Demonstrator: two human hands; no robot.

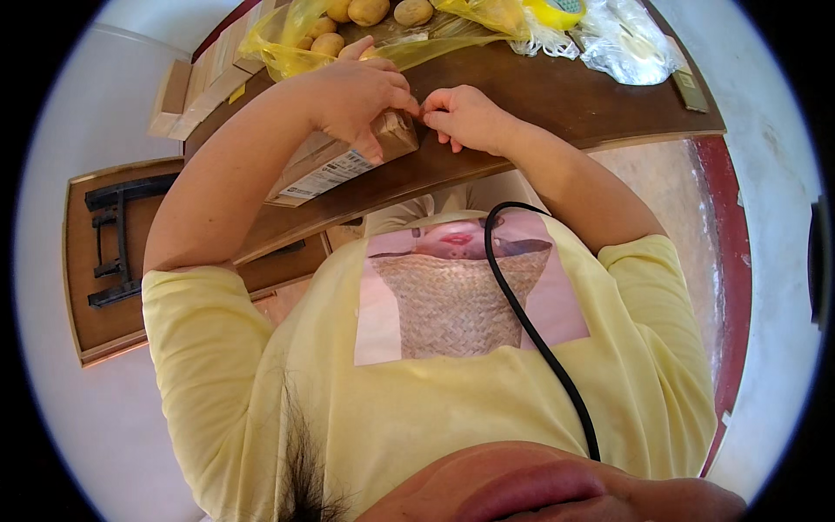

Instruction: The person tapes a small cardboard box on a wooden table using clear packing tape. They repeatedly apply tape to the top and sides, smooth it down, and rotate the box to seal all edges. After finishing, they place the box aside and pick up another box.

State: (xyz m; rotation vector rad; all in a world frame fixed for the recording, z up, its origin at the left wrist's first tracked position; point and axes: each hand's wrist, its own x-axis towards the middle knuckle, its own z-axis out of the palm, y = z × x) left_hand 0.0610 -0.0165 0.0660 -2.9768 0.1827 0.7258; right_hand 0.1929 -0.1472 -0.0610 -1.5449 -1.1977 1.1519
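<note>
A taped cardboard box [336,163] with a printed label lies on the brown wooden table before me. My left hand [368,98] spans its right end, the thumb on the label side and the fingers reaching over the top. Just off that end, my right hand [468,119] has thumb and forefinger pinched together, close to the left fingertips. Whether something thin, such as a strip of tape, is held between them is too small to tell. The left hand and forearm hide much of the box top.
Behind my hands, a yellow plastic bag [287,46] lies spread with several potatoes [368,12]. Cardboard boxes [202,85] line the left. At the back right are a yellow tape roll [554,13], clear plastic bags [626,46] and a small flat block [690,91]. A black cable [522,307] crosses my chest.
</note>
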